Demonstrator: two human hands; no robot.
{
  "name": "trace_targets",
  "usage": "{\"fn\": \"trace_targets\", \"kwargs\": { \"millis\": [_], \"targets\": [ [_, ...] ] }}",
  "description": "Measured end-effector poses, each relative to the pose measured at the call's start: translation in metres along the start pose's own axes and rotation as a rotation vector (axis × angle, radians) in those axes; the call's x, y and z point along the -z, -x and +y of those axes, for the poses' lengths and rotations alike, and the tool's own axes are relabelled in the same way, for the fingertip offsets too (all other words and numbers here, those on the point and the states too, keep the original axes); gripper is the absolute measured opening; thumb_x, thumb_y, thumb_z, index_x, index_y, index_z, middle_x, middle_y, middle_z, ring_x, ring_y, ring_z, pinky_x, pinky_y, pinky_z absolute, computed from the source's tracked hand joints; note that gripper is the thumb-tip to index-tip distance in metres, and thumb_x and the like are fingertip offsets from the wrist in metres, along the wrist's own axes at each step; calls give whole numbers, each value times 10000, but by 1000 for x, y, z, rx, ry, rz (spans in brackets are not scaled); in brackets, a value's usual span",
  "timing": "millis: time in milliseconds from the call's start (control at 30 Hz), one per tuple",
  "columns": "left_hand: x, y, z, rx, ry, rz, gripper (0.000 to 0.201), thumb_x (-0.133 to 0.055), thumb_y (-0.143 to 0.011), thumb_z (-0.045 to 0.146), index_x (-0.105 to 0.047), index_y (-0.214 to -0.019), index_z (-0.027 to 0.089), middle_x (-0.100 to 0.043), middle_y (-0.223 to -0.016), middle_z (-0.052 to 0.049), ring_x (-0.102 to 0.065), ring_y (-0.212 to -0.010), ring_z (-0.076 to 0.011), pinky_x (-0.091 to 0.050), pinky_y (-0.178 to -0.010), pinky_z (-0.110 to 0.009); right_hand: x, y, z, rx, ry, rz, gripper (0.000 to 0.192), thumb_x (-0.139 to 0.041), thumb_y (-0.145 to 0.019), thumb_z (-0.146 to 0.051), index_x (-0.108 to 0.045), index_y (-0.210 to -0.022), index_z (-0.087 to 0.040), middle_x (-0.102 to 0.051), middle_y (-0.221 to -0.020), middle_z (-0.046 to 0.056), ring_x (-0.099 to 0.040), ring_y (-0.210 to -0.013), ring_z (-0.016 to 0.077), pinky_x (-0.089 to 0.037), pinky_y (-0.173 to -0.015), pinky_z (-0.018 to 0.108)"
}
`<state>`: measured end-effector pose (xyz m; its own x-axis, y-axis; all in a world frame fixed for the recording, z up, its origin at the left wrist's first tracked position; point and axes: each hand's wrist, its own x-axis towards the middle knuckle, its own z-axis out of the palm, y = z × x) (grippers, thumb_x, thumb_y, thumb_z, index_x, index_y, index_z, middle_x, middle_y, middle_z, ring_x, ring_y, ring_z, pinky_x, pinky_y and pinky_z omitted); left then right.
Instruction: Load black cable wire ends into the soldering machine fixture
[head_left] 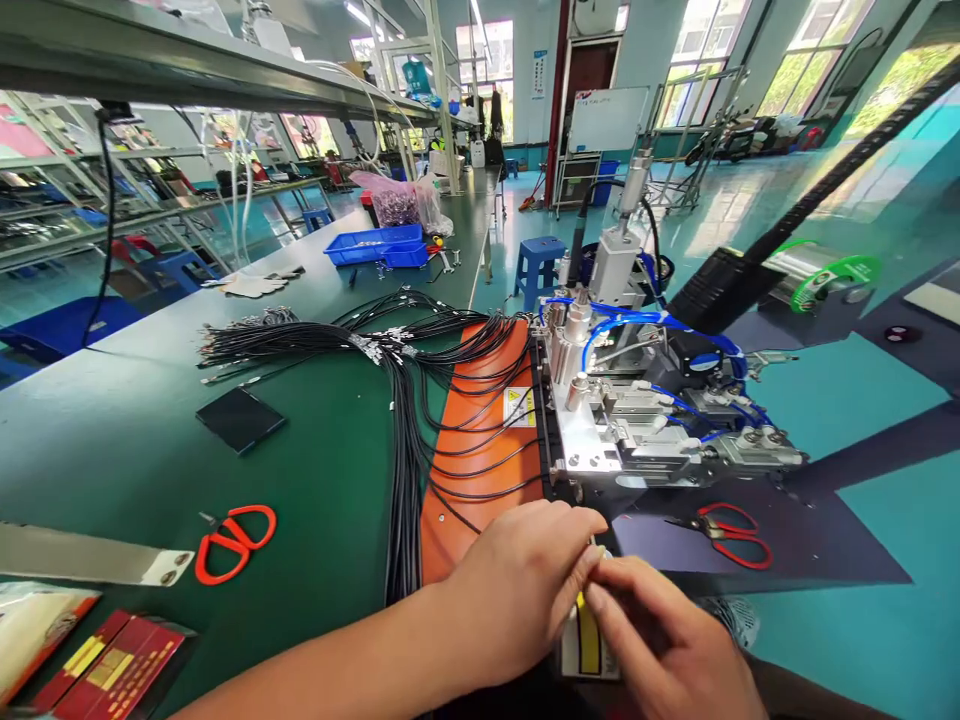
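Low at the front of the machine, my left hand (529, 560) and my right hand (671, 635) meet fingertip to fingertip. Both are closed in a pinch; a tiny pale piece shows between them, too small to name. Beneath the fingers is a box-like part with a yellow label (589, 640), partly covered. Just beyond stands a metal machine (600, 420) with pneumatic cylinders and blue air tubes. Black cables (405, 460) with metal ends run across an orange sloped plate (480, 440) to the machine's left edge.
Red-handled scissors (236, 545) lie on the green table, and red-handled snips (731, 535) rest right of the machine. A phone (241, 418), a blue tray (379, 246) and gloves (255, 283) are farther back. A black hose (847, 180) slants down from upper right, near a wire spool (814, 275).
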<state>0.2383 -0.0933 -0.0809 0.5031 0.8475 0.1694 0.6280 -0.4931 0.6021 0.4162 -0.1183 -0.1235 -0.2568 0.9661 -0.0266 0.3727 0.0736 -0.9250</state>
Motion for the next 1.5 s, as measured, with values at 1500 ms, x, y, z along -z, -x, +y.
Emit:
{"fn": "trace_targets", "kwargs": {
  "millis": [1500],
  "targets": [
    [-42,1,-26,84,-81,219,149,-448,-991,230,-576,-923,193,-572,-831,-13,-559,-720,-152,-429,-649,-280,4,-8,16,-70,23,349,336,-589,-914,-446,-745,-1081,-199,-728,-1029,98,-703,-816,212,-576,-631,237]
  ]
}}
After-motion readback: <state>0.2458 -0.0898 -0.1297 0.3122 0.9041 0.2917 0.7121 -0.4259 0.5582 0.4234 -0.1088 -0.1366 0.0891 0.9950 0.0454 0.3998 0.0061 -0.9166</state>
